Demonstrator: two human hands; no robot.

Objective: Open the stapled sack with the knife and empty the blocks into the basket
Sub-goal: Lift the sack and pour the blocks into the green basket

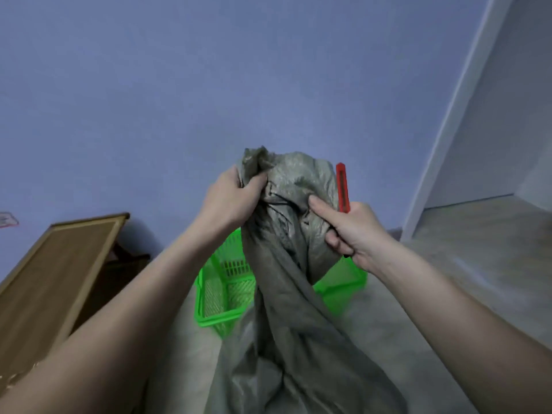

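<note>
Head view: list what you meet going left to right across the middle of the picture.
Wooden board → left hand gripping the sack → red knife held in the right hand → white door frame.

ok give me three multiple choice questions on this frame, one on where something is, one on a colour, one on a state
1. Where is the basket?
A. on the floor behind the raised sack
B. on the wooden board
C. hanging from the left hand

2. What colour is the knife?
A. blue
B. red
C. yellow

3. What is the right hand doing?
A. resting open on the floor
B. pointing at the wall
C. gripping both knife and sack

Answers:
1. A: the green basket sits on the floor, partly hidden by the grey sack.
2. B: its handle sticks up red above the fist.
3. C: its fingers curl round the knife while its thumb pinches sack fabric; the left hand grips the sack's top.
</note>
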